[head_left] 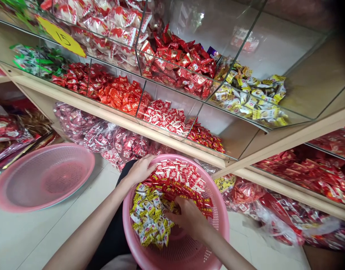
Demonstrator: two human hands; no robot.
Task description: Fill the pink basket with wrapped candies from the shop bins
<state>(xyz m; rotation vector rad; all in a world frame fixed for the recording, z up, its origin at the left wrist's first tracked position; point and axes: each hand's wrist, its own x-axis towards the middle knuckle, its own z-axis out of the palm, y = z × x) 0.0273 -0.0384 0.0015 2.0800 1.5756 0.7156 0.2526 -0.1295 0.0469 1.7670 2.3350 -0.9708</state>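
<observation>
A pink plastic basket (221,225) with perforated walls stands in front of me, tilted in this view. Yellow-and-white wrapped candies (150,217) fill its near left part. Red-and-white wrapped candies (178,172) lie along the far side, with red packets (204,204) between the two kinds. My left hand (140,170) grips the basket's far left rim, fingers over the edge by the red-and-white candies. Down inside the basket, my right hand (189,217) touches the right side of the yellow candies. Its thumb is apart from its bent fingers, whose tips are partly hidden.
Clear-fronted shelf bins (178,86) of wrapped candies run across the back, with a yellow "15" tag (61,36). Another pink basket (85,165) stands on the tiled floor at left. Bagged candies (127,140) lie under the shelf, and more bags (285,213) at right.
</observation>
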